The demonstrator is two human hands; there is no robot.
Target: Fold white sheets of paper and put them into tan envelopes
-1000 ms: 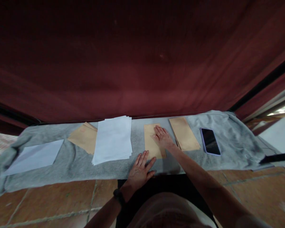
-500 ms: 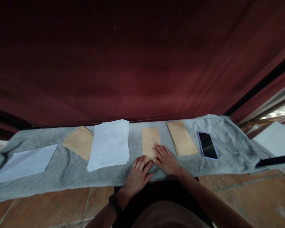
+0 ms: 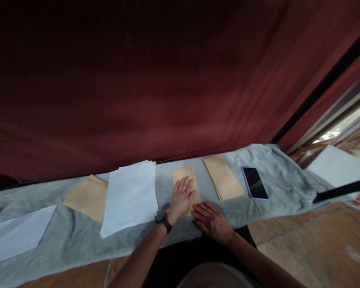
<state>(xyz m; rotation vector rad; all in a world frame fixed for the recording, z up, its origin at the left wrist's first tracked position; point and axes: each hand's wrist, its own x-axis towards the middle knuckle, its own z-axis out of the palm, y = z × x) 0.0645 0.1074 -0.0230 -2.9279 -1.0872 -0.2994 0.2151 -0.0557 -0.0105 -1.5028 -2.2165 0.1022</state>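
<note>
Envelope (image 3: 183,173) lies under the flat left hand (image 3: 182,196); the right hand (image 3: 212,222) spreads by its near end, neither gripping. Even palm pressure should smooth it best.

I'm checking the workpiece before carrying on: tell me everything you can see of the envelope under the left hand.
The tan envelope looks like plain paper, a slim rectangle with a faint reddish marking near its far right corner. It lies flat on the grey cloth, its long sides running away from the person, between the white paper stack and the other tan envelopes. The left hand lies spread over its middle; the right hand's fingertips are at its near right corner. The hands hide part of it.
</note>
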